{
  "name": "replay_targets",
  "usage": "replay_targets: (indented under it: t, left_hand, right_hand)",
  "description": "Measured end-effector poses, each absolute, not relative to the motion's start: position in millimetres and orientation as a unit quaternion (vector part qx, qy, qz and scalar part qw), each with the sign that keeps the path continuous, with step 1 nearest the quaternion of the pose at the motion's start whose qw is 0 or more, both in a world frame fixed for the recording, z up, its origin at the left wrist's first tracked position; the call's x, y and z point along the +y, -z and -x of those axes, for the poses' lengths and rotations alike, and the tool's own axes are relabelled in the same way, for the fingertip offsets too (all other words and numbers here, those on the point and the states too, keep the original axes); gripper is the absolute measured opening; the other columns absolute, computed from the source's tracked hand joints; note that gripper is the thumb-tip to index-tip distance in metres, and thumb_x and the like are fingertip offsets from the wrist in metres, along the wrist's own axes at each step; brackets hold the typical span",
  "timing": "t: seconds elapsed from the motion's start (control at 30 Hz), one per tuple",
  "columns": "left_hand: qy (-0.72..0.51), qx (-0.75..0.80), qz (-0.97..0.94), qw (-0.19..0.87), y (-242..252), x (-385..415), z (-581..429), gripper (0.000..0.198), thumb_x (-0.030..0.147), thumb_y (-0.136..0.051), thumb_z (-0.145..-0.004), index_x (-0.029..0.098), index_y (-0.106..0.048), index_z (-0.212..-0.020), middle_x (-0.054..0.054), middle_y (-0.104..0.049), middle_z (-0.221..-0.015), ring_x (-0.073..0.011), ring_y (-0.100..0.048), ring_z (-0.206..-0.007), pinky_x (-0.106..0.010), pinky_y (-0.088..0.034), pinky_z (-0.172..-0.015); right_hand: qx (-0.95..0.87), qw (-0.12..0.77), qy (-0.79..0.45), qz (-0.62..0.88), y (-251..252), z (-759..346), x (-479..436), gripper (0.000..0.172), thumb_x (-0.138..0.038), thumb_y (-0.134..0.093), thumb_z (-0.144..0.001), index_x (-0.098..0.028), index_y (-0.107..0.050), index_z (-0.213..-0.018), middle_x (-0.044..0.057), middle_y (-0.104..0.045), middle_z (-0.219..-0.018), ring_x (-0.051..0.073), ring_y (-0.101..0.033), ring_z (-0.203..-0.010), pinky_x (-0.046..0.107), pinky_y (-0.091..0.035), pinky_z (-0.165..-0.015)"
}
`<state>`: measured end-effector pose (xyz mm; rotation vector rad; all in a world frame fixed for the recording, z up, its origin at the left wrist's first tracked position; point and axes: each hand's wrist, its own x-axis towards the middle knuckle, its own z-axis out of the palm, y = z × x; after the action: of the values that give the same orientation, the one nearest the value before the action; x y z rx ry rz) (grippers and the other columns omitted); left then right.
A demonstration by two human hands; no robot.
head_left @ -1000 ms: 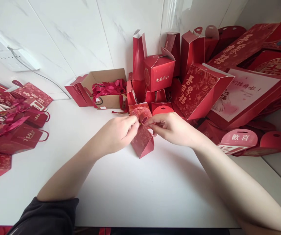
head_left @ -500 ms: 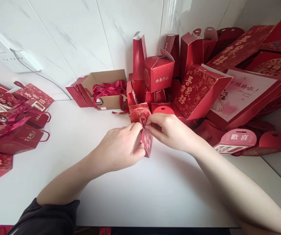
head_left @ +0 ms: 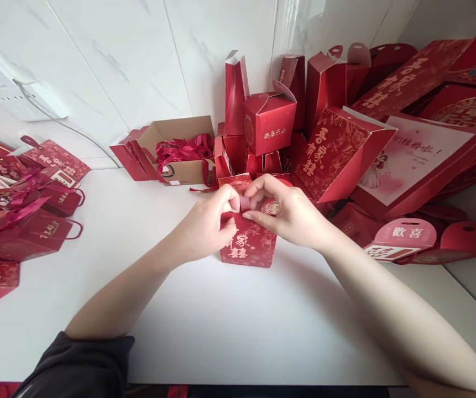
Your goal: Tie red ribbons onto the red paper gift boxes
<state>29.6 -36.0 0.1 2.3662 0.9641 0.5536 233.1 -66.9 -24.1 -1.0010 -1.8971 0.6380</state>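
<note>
A red gift box [head_left: 249, 251] printed with pale characters is on the white table, its front panel facing me. Over its upper part, my left hand [head_left: 210, 221] is closed in a pinch on a short piece of red ribbon [head_left: 245, 204]. My right hand [head_left: 293, 213] grips the other side of that ribbon between thumb and fingers. Both hands cover much of the box's top, so I cannot tell how the ribbon runs there.
Behind the hands a brown carton [head_left: 198, 172] holds crumpled red ribbons. Red boxes [head_left: 341, 149] are stacked at the right and back. Finished-looking boxes with bows [head_left: 26, 232] crowd the left. A socket strip [head_left: 34, 105] with a cable is on the wall.
The box has turned from a narrow edge-on view to show its broad printed face. My hands have moved slightly apart, and the ribbon loop seen between them has become a short flat stretch.
</note>
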Motion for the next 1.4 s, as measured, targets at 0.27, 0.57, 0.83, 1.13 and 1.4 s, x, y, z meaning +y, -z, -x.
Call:
replay_targets:
  t: [0.27,0.57,0.83,1.13,1.4]
  left_hand:
    - [-0.195,0.352,-0.835,0.374,1.4,-26.1,-30.8,0.030,0.028,-0.067,-0.081,0.021,-0.053,-0.106,-0.004,-0.072,-0.101,-0.0179,-0.068,-0.085,-0.027,-0.051,-0.069]
    - [-0.210,0.321,-0.856,0.347,7.7,-21.5,-32.4,0.015,0.026,-0.062,-0.085,0.016,-0.071,-0.093,-0.003,-0.074,-0.093,-0.0187,-0.068,-0.087,-0.029,-0.052,-0.079]
    - [-0.209,0.329,-0.878,0.277,7.4,-18.9,-32.8,0.022,0.029,-0.061,-0.085,0.016,-0.068,-0.070,0.002,-0.062,-0.062,-0.0110,-0.050,-0.057,-0.025,-0.037,-0.056]
    - [-0.224,0.319,-0.873,0.294,12.5,-18.8,-37.7,0.019,0.029,-0.057,-0.087,0.014,-0.069,-0.084,-0.003,-0.072,-0.085,-0.0169,-0.064,-0.079,-0.027,-0.049,-0.072]
    - [-0.232,0.319,-0.865,0.310,15.4,-16.6,-37.5,0.018,0.029,-0.059,-0.087,0.015,-0.069,-0.082,-0.002,-0.067,-0.075,-0.0149,-0.060,-0.071,-0.026,-0.046,-0.065]
  right_hand:
    - [-0.734,0.450,-0.325,0.393,30.9,-233.1,-62.6,0.043,-0.019,-0.063,-0.087,-0.022,-0.050,-0.127,0.000,-0.060,-0.088,0.015,-0.059,-0.080,0.028,-0.048,-0.073]
    - [-0.740,0.408,-0.341,0.412,26.0,-235.9,-62.8,0.011,-0.028,-0.061,-0.089,-0.018,-0.056,-0.084,0.000,-0.058,-0.079,0.013,-0.053,-0.069,0.025,-0.042,-0.062]
    - [-0.760,0.423,-0.253,0.424,27.1,-236.4,-62.7,0.008,-0.026,-0.064,-0.087,-0.018,-0.060,-0.085,0.002,-0.065,-0.081,0.015,-0.059,-0.072,0.026,-0.046,-0.065]
    - [-0.739,0.462,-0.246,0.425,32.7,-233.1,-60.5,0.008,-0.023,-0.065,-0.085,-0.019,-0.059,-0.081,0.000,-0.065,-0.078,0.013,-0.060,-0.067,0.025,-0.049,-0.063]
    - [-0.707,0.478,-0.273,0.444,35.3,-230.9,-57.6,0.013,-0.026,-0.065,-0.083,-0.019,-0.056,-0.077,-0.001,-0.060,-0.073,0.012,-0.052,-0.063,0.024,-0.043,-0.058]
